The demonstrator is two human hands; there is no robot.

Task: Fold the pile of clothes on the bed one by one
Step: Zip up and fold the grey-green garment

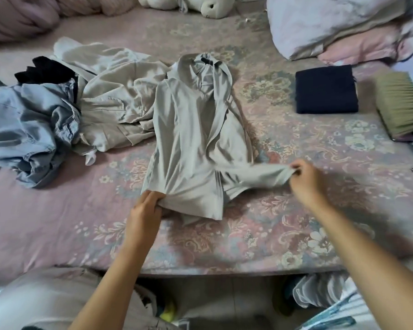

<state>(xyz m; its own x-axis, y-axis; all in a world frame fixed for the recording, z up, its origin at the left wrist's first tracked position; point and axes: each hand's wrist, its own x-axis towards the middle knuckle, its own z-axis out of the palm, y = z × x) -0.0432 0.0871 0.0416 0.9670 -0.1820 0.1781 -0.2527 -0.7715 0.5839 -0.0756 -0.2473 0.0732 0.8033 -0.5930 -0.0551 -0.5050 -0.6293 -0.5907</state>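
Left hand [146,206] grips the grey shirt's [191,139] near hem corner, right hand [304,178] pinches its sleeve end out to the side, shirt flat on the bed [81,222] beside the unfolded pile [65,108].

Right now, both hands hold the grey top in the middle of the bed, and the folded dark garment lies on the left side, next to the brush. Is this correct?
Not quite. The head view shows the folded dark garment on the right side, next to the brush, not the left. The rest stands: the left hand grips the hem of the grey top and the right hand pinches its sleeve end.
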